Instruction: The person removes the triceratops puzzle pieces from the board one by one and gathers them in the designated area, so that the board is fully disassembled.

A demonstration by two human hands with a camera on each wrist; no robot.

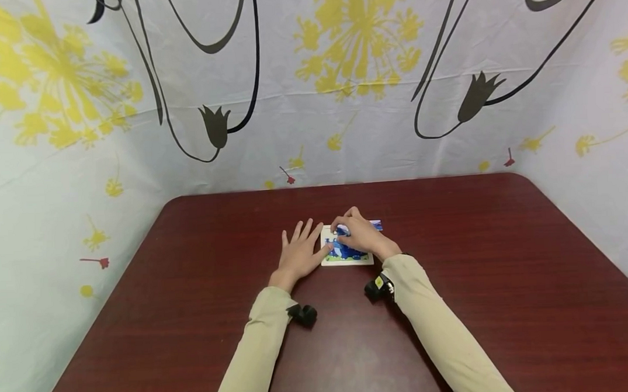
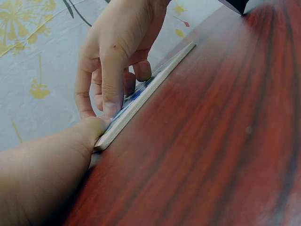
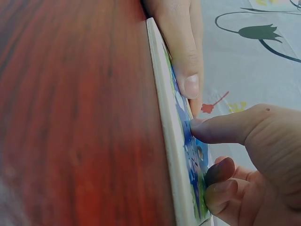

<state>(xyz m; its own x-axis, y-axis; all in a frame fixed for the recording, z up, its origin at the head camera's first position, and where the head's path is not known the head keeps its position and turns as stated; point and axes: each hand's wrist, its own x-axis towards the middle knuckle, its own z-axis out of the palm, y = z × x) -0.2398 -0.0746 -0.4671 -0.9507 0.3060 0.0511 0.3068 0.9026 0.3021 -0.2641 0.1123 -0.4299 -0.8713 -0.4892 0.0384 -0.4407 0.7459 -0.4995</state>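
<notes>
The picture board point(image 1: 348, 255) is located beneath the right hand point(image 1: 363, 235), on the worktop point(image 1: 331, 359). Its edge is touched by the thumb of the left hand point(image 1: 298, 257), spread wide. The right fingers are bent; whether anything is gripped cannot be determined.

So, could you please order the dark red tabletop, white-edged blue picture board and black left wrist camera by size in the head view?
Largest: dark red tabletop
Middle: white-edged picture board
Smallest: black left wrist camera

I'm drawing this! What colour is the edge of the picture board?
The board's edge is creamy white, best seen in the right wrist view.
</notes>
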